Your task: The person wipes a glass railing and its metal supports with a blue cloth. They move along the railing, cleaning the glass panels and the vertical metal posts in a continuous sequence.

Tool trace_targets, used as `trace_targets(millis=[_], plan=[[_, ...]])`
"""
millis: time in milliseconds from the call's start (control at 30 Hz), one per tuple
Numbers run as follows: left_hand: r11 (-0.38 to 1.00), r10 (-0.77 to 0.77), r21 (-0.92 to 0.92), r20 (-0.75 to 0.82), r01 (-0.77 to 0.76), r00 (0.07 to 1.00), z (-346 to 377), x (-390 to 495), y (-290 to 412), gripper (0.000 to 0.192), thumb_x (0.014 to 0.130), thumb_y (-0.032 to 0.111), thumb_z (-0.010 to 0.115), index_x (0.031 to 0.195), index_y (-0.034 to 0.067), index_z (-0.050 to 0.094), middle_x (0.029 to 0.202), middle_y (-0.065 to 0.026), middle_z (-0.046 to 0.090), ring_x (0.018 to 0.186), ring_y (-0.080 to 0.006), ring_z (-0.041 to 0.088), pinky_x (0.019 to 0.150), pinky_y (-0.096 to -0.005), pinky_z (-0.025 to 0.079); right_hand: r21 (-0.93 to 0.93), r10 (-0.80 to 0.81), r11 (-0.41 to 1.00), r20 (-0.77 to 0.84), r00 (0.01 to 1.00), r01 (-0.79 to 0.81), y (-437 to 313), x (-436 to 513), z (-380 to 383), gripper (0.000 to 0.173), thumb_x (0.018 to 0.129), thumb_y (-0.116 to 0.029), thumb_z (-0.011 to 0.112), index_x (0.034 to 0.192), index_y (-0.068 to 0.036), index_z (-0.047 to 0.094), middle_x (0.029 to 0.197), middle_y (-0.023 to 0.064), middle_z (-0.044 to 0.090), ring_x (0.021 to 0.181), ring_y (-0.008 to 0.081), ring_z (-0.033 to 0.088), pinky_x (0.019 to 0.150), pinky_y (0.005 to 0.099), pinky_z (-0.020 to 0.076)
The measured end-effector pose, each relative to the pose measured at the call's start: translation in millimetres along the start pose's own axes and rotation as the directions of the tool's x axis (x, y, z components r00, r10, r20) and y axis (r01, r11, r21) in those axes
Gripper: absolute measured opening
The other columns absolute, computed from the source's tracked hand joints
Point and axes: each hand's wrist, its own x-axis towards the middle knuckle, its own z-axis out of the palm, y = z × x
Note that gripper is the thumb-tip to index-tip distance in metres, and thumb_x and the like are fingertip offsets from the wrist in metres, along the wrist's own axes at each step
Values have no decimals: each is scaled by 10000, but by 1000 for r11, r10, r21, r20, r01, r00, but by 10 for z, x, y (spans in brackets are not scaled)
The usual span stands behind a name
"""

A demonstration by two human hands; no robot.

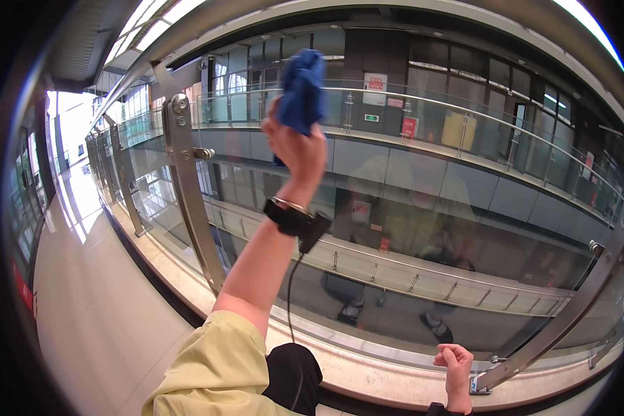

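My left hand is raised in front of the glass railing panel, holding a bunched blue cloth. Whether the cloth touches the glass I cannot tell. A black strap with a small dark device sits on that wrist, and a cable runs down from it. At lower right, my right hand is held low near the foot of a metal post. Its fingers are curled in, with nothing visible in them. Faint reflections of a person and shoes show in the glass.
A steel post with round bolts stands left of the panel, under a metal handrail. Along the base runs a stone ledge. My bent knee is close to it. Pale shiny floor tiles stretch away at left.
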Motion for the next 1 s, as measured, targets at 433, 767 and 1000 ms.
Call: trace_targets(millis=[433,767,1000], plan=[[945,131,315,-104,-92,986,-306,432,-963,545,752,97,673,1270,-8,540,1364,-110,477,1234,-370,449,1000,-507,348,-86,67,994,25,997,-65,291,96,-11,155,910,-78,598,921,38,700,690,71,672,558,134,636,552,264,553],[805,550,0,376,-594,746,-622,-322,-395,596,725,12,612,1287,211,607,1436,-126,435,1344,-449,349,1115,-540,324,-122,114,987,66,991,-106,517,260,80,159,912,-76,594,908,49,692,676,77,668,546,130,632,541,259,553],[902,134,393,135,-177,982,-626,920,-1756,654,742,-44,588,1360,159,525,1412,-153,452,1218,-424,451,1050,-476,404,-205,127,974,125,984,-99,625,281,33,161,944,-120,638,1019,2,714,737,50,673,635,118,624,605,257,533]])
